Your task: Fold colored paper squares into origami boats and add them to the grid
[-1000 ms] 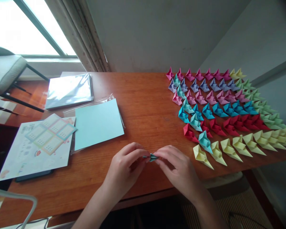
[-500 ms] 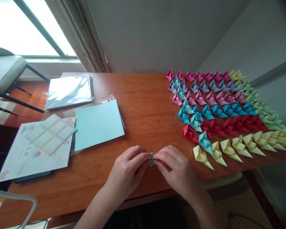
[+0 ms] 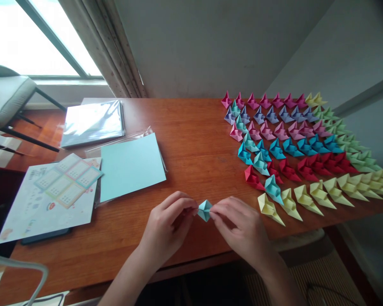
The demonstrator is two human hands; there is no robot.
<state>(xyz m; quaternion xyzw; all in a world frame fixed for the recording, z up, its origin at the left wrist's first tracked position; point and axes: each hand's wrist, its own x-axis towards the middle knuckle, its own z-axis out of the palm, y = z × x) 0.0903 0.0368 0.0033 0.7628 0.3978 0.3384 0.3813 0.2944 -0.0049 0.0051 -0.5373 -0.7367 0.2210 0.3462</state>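
Observation:
Between my hands, above the front of the wooden table, is a small light-blue folded paper boat [image 3: 205,211]. Its left tip is pinched by the fingers of my left hand [image 3: 172,219], and its right tip by those of my right hand [image 3: 238,219]. The middle of the boat shows between the fingertips, with folded points facing away and toward me. To the right stand rows of finished paper boats in many colours, with a pale yellow boat [image 3: 270,209] and a light-blue boat [image 3: 273,190] nearest my right hand.
Light-blue paper sheets [image 3: 132,165] lie left of my hands. Beyond them is a plastic-wrapped pack [image 3: 92,122]. A printed white sheet [image 3: 22,204] with a coloured card [image 3: 68,179] lies at the far left. A white tube [image 3: 19,260] curves at the lower left.
My hands have drawn slightly apart, left hand to the left, right hand a little to the right. More of the folded light-blue paper now shows between them, spread wider.

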